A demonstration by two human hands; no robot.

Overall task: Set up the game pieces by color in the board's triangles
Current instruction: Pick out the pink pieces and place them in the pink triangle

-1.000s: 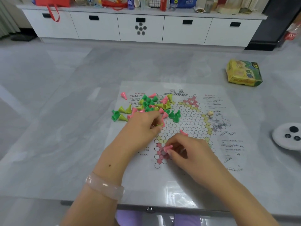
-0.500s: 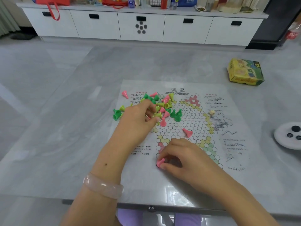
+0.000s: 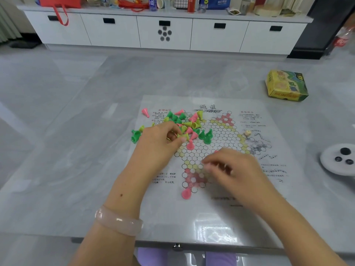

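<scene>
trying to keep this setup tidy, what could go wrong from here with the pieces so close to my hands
The left hand digs in the mixed pile; a sweep could scatter cones onto the board or off the sheet, where green ones already lie. The right hand, blurred above the near pink triangle, could topple the placed pink piece.

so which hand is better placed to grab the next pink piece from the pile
Left. The left hand already rests at the pile, with a pink piece beside its fingertips. The right hand is blurred, nearer the near pink triangle.
</scene>
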